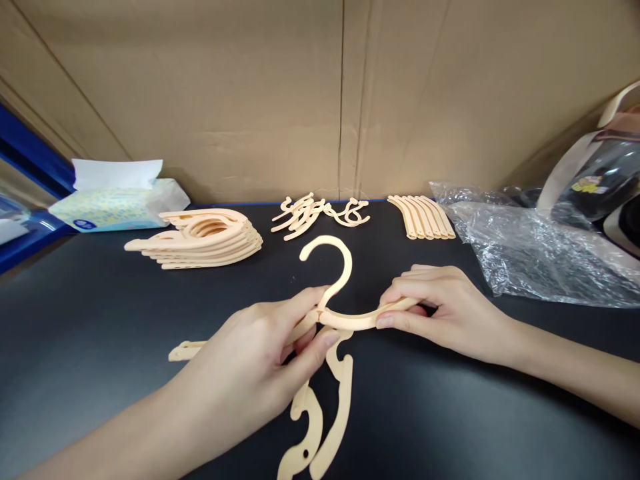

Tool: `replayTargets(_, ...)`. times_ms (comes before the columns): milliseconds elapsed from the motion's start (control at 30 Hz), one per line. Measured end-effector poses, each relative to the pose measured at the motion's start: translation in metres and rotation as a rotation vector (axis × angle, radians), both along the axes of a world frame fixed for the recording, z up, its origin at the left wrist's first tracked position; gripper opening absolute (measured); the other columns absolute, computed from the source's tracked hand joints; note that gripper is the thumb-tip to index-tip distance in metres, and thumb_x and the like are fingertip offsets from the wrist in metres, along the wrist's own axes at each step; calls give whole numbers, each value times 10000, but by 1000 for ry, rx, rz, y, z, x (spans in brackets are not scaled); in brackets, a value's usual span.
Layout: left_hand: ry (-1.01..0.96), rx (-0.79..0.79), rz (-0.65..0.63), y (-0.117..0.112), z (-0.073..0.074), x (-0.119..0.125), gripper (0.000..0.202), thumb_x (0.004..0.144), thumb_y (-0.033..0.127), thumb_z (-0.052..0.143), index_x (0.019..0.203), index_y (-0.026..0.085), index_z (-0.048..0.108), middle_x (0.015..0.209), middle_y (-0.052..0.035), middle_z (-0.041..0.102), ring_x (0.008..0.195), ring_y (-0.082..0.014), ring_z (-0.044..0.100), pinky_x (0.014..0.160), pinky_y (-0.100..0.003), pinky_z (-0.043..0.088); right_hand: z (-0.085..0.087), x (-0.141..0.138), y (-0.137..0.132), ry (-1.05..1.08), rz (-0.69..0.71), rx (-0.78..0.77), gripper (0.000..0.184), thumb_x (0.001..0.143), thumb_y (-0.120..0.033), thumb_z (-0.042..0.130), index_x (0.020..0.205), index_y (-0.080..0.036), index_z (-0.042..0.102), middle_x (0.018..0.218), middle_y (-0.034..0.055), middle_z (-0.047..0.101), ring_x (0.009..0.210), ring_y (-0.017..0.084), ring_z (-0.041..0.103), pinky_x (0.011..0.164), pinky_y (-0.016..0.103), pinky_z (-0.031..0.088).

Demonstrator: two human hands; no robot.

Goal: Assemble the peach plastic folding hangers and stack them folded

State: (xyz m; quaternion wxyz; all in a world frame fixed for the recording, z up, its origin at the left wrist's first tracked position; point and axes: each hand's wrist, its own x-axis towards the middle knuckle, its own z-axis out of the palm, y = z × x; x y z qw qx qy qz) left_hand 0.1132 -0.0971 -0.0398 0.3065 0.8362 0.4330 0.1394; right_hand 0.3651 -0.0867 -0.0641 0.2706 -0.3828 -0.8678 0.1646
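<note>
Tabletop (430, 427) front-right of the hanger (357, 321) is passable; pieces (342, 412) obstruct directly in front; clearance beneath it is hard to judge.

The table (115, 320) is bearing tissues (115, 207) and a stack (215, 252) at far left, hooks (306, 215) and bars (423, 217) along its far edge, wrap (525, 253) by the far-right corner, parts (339, 417) toward the near edge.

One camera, worn on the person's head. Faces forward and down: left hand (265, 347) and right hand (445, 303) close below, black table (425, 407) under them, cardboard wall (225, 87) beyond, across the top.
</note>
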Motion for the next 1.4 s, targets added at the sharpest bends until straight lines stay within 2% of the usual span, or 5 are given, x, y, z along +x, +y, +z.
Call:
replayTargets(200, 90, 32, 54, 3, -6, -2, 248, 996, 427, 414, 965, 232, 564, 664, 44, 616, 572, -145, 560, 541, -229, 339, 5, -1, -11, -56, -170, 530, 161, 913, -325, 635, 1045, -236, 657, 1152, 110, 650, 1051, 264, 581, 873, 427, 416)
replayTargets(300, 75, 33, 43, 5, -7, -3, 255, 997, 423, 413, 991, 228, 577, 690, 35, 650, 597, -152, 594, 538, -232, 344, 7, -3, -21, -93, -195, 694, 131, 903, -271, 639, 1033, -259, 629, 1026, 76, 680, 960, 242, 595, 841, 410, 392)
replayTargets(633, 79, 345, -150, -4, -17, 6, 262, 1013, 350, 404, 1070, 195, 607, 628, 14, 621, 460, -133, 529, 459, -245, 291, 5, -16, -23, -91, 87, 401, 359, 969, -291, 548, 1295, -139, 546, 990, 42, 708, 889, 169, 592, 792, 331, 406)
replayTargets(1033, -10, 483, -256, 19, -9, -15, 183, 1022, 297, 446, 1068, 210, 600, 881, -3, 629, 765, -142, 580, 671, -231, 430, 5, 8, 6, 11, -291, 163, 239, 980, -287, 475, 751, -219, 465, 673, -24, 524, 680, 158, 506, 678, 291, 393)
replayTargets(1400, 63, 537, -250, 30, -24, -9, 271, 1023, 187, 377, 1195, 171, 585, 1069, -57, 495, 928, -164, 543, 806, -293, 474, 0, 16, 16, -228, -278, 198, 161, 961, -293, 485, 1068, -183, 436, 786, 13, 569, 809, 223, 577, 787, 355, 430)
